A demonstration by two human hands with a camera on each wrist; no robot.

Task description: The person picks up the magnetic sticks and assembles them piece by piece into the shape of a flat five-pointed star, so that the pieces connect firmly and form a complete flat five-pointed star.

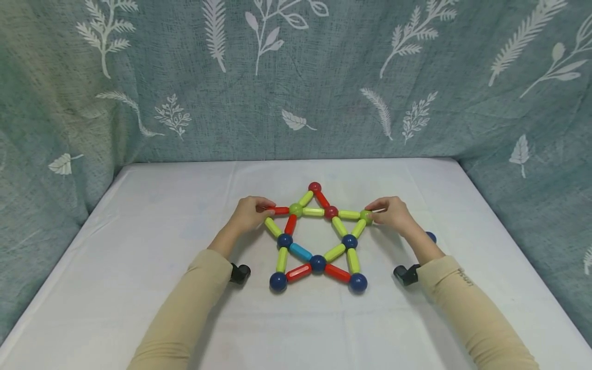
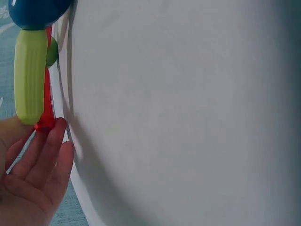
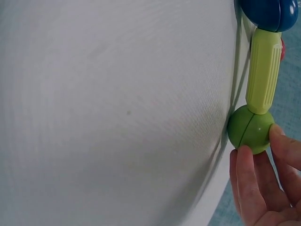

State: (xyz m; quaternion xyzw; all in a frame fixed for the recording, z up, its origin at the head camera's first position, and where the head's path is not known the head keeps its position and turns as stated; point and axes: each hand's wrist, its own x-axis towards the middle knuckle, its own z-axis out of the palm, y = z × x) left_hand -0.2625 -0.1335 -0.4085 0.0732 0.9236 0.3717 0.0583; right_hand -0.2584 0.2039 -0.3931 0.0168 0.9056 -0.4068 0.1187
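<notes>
A flat star of magnetic rods and balls lies on the white-covered table. My left hand [image 1: 251, 214] is at its left corner, pinching the outer end of a red rod [image 1: 280, 210]. The free end of a yellow-green rod [image 2: 31, 77] sits close by the left thumb in the left wrist view. At the right corner my right hand [image 1: 392, 213] holds a green ball [image 3: 251, 129] between thumb and fingers. A yellow-green rod [image 3: 264, 70] joins that ball to a blue ball [image 3: 270, 12]. The star's top is a red ball [image 1: 314, 187]; blue balls [image 1: 278, 281] form its lower corners.
A loose blue ball [image 1: 431, 236] lies right of the star, partly hidden by the right forearm. Black wrist cameras [image 1: 240, 274] hang under both sleeves. The white table [image 1: 139, 246] ends at a leaf-patterned green-blue curtain [image 1: 296, 113].
</notes>
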